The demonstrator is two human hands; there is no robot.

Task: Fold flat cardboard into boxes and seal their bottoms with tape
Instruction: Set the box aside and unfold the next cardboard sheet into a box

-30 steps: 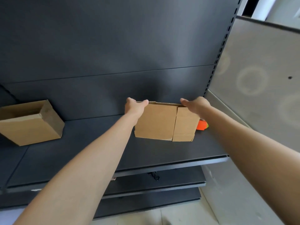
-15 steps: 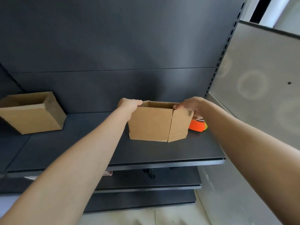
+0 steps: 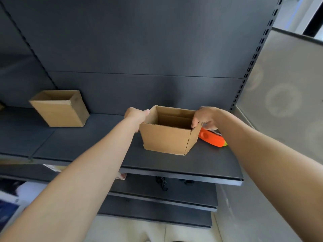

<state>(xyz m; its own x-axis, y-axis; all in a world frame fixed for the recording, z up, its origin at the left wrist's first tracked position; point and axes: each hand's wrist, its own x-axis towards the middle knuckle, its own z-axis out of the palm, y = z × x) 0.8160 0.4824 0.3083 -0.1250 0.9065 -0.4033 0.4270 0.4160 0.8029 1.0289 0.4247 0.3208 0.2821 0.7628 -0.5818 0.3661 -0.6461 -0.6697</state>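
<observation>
A small brown cardboard box [image 3: 166, 138] stands upright and open-topped on the dark shelf [image 3: 201, 165]. My left hand [image 3: 135, 115] holds its left wall near the top rim. My right hand [image 3: 204, 117] pinches the top of its right wall, thumb inside and fingers outside. An orange tape dispenser [image 3: 212, 139] lies on the shelf just right of the box, partly hidden behind my right hand.
A second folded cardboard box [image 3: 59, 109] stands open at the left of the same shelf. Dark back panels rise behind. A grey side panel [image 3: 288, 102] closes the right. Lower shelves [image 3: 157, 194] sit beneath, with white items at the bottom left.
The box has come forward and a little lower on the shelf, and its open top now shows. Both hands stayed on its sides. The view shifted, showing more of the dispenser.
</observation>
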